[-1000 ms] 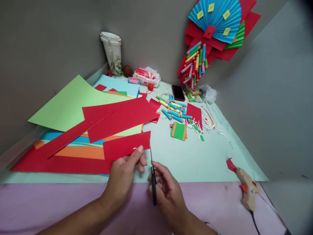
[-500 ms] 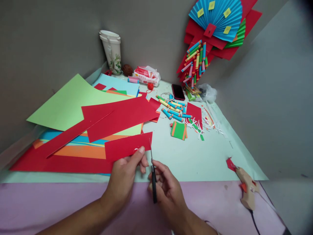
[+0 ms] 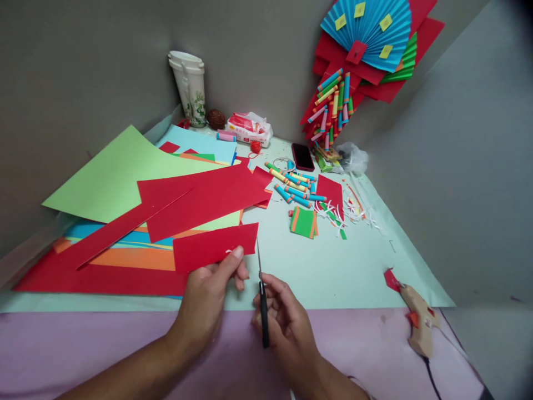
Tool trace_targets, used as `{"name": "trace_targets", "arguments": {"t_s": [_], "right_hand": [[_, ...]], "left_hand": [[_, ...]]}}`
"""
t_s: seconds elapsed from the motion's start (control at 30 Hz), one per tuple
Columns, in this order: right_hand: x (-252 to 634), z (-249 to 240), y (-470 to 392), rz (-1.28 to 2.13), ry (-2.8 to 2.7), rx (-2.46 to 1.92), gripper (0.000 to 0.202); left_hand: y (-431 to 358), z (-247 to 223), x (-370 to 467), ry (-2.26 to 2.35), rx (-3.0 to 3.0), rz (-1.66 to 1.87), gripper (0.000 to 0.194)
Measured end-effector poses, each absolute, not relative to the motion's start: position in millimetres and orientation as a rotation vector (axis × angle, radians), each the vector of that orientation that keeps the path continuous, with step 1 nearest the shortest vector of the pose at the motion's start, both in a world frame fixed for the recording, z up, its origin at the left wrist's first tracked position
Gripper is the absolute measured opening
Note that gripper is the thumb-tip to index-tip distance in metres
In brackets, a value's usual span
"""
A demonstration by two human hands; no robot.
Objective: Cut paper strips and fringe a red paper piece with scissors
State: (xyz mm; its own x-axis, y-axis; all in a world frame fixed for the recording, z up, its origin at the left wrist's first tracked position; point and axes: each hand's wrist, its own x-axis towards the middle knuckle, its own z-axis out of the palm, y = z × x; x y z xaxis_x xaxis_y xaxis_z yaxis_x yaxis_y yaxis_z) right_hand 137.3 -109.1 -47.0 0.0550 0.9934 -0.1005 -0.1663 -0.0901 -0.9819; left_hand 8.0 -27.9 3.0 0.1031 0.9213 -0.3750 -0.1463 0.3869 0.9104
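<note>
A strip of red paper [image 3: 204, 244] is pinched between the thumb and fingers of my left hand [image 3: 208, 294], with a small white mark near my thumb. My right hand [image 3: 287, 322] is closed around the black handles of a pair of scissors [image 3: 264, 314]. Their thin blades point up and away from me, beside the right-hand edge of the strip. Whether the blades touch the paper I cannot tell. Behind the strip lie a large red sheet [image 3: 200, 200] and a narrow folded red piece [image 3: 120, 230].
Coloured sheets, including light green paper [image 3: 104, 172], spread across the left. Small paper rolls [image 3: 295, 186], green-and-orange squares [image 3: 303, 222] and white scraps [image 3: 328, 214] lie centre-right. A glue gun [image 3: 420, 319] rests at the right front. A paper fan decoration [image 3: 370, 33] leans on the wall.
My left hand has moved slightly left with the red strip, so its right edge now sits just left of the scissor blades. The scissors have barely moved.
</note>
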Motion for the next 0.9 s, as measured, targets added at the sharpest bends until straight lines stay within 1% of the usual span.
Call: {"name": "trace_targets", "arguments": {"t_s": [0.1, 0.2, 0.37, 0.57, 0.9], "right_hand": [[140.5, -44.2, -106.5, 1.247, -0.933, -1.169, 0.047], [147.0, -39.8, -101.2, 1.088, -0.916, -1.197, 0.046], [158.4, -37.2, -94.3, 0.839, -1.071, -1.273, 0.055], [169.9, -36.8, -89.7, 0.576, -1.337, -1.298, 0.068], [170.0, -34.7, -89.4, 0.605, -1.359, -1.350, 0.065]], "left_hand": [[-23.0, 1.2, 5.0, 1.155, 0.856, 0.996, 0.038], [-20.6, 1.2, 3.2, 1.170, 0.944, 0.931, 0.039], [-21.8, 8.1, 6.2, 1.222, 1.072, 0.786, 0.038], [-21.1, 12.3, 8.9, 1.234, 1.147, 0.723, 0.037], [-24.1, 3.8, 8.2, 1.197, 1.246, 0.581, 0.036]]}}
